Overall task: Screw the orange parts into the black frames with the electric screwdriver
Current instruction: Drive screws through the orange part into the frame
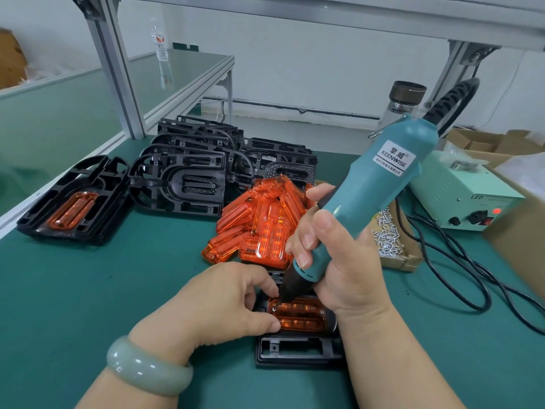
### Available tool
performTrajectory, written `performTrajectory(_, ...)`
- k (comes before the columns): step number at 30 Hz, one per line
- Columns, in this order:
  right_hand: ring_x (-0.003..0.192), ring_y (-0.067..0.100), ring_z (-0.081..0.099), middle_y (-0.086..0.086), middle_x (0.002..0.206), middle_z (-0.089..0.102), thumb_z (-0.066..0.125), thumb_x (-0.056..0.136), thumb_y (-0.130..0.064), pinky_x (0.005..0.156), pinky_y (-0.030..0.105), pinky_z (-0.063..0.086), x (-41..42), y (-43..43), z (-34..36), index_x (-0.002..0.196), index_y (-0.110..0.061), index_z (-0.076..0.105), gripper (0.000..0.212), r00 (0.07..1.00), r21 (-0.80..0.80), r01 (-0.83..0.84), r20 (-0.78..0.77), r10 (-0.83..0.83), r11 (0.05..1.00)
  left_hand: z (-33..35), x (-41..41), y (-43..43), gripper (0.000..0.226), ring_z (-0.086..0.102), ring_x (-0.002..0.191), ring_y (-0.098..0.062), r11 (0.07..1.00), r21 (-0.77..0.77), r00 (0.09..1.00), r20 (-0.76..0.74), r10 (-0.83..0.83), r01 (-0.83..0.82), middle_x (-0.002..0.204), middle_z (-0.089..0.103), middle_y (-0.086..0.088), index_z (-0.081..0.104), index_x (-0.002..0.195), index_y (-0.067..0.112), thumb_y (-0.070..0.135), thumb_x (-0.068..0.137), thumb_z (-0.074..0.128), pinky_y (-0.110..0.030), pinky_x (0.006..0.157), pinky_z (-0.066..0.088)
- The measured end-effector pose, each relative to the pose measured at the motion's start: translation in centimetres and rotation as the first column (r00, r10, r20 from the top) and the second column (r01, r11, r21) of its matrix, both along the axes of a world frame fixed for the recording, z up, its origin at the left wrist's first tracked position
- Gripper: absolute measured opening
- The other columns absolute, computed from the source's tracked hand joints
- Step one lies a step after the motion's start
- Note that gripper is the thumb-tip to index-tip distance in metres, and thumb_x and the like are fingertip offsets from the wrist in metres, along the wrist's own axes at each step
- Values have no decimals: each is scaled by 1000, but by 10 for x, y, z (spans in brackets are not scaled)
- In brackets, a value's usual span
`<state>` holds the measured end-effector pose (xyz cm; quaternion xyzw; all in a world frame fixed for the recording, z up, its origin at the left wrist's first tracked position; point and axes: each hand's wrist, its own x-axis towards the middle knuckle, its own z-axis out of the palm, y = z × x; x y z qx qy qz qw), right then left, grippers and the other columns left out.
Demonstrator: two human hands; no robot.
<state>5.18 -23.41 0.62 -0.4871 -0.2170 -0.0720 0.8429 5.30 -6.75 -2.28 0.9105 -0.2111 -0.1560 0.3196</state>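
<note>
A black frame (298, 351) lies on the green mat close to me, with an orange part (300, 315) seated in it. My right hand (339, 261) grips the teal electric screwdriver (374, 184), tilted, with its black tip down at the orange part's upper left corner. My left hand (224, 302) pinches the orange part at its left end, thumb below and fingers above. A heap of loose orange parts (259, 222) lies just behind. Stacks of empty black frames (188, 169) stand further back. One frame holding an orange part (73, 202) rests at the left.
A cardboard tray of small silver screws (386, 234) sits to the right of my right hand. Behind it stands the pale green power box (469, 196) with black cables (460, 270) trailing over the mat. A glass bottle (404, 101) and cardboard boxes (501, 143) stand at the far right.
</note>
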Motion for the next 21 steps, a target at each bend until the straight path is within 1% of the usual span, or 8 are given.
performTrajectory(2,43,10,47,-5,58,51,80,73,-35,55,29,44,0,1,1,99,-22,64,34,1000,0,1,4,-1,1000,0,0,0,26,48,51,3,1000,0,1000,-5,2,-2,59,53,25,57,82,51,53,62,75,-20,55,37)
performTrajectory(5,43,8,48,-5,58,50,81,71,-40,58,27,47,3,-3,8,105,-15,57,48,999,90,-22,26,20,996,1,-1,0,26,48,51,3,1000,5,1000,-3,7,-7,59,53,26,57,79,51,52,62,77,-20,55,37)
performTrajectory(7,43,8,47,-5,58,50,82,71,-40,58,26,47,5,-10,13,105,-13,53,52,999,141,-15,43,9,990,1,-1,0,26,49,52,4,1000,0,1000,-6,15,-15,59,54,26,57,79,50,51,63,78,-20,56,39)
performTrajectory(11,42,7,46,-6,57,47,83,68,-41,58,25,46,6,-23,11,103,-17,55,51,999,200,19,22,-23,980,1,-2,0,28,50,53,3,1000,-22,999,-29,20,-21,60,55,23,59,84,48,50,64,78,-22,58,44)
performTrajectory(14,42,5,46,-7,57,48,82,68,-41,58,24,47,7,-28,8,103,-18,56,50,999,236,37,-6,-36,971,2,-4,0,29,52,56,4,1000,-17,1000,-16,23,-23,67,58,24,62,90,47,53,66,76,-17,57,43)
performTrajectory(17,43,5,46,-8,57,49,84,65,-41,58,23,48,6,-35,6,99,-20,60,47,998,270,59,-30,-53,961,2,-5,0,26,55,68,6,995,-82,993,98,71,-63,79,59,25,67,90,45,54,67,75,-11,59,41)
performTrajectory(19,43,5,46,-8,57,49,85,65,-40,58,21,49,6,-40,6,96,-21,62,44,996,316,88,-56,-74,945,4,-6,-4,24,55,77,5,985,-160,975,199,100,-68,81,58,23,68,90,44,53,68,74,-9,64,41)
performTrajectory(21,43,4,45,-10,57,47,76,77,-37,58,21,48,7,-45,4,97,-21,59,31,987,349,150,-100,-122,925,8,-7,-13,32,55,88,5,979,-203,961,270,59,-3,90,57,24,69,95,41,54,66,70,-8,75,42)
